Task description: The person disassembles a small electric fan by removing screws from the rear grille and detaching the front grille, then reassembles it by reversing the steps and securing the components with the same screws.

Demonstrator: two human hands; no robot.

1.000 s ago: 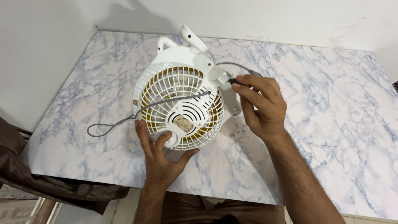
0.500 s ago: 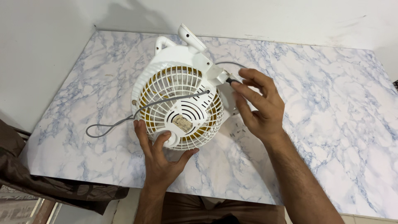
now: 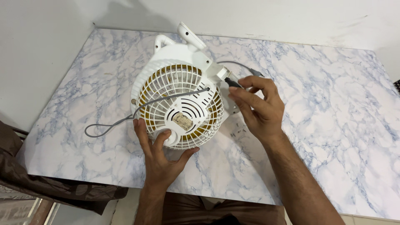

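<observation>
The right hand (image 3: 258, 109) pinches a dark, slim tool (image 3: 233, 82), apparently a screwdriver, between thumb and fingers, its tip against the white bracket at the side of a small white fan (image 3: 179, 102). The left hand (image 3: 160, 152) has its fingers spread against the lower rim of the fan's grille, steadying it. The fan lies tilted on a marble-patterned worktop (image 3: 333, 104); a grey cord (image 3: 121, 121) trails across the grille to the left. The work appears to be on a fastener at the bracket; turning it would call for steady downward pressure while the fan is kept from rolling.

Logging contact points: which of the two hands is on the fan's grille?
The left hand, fingers spread on the white fan's lower grille; the right hand pinches a dark tool at its side.
</observation>
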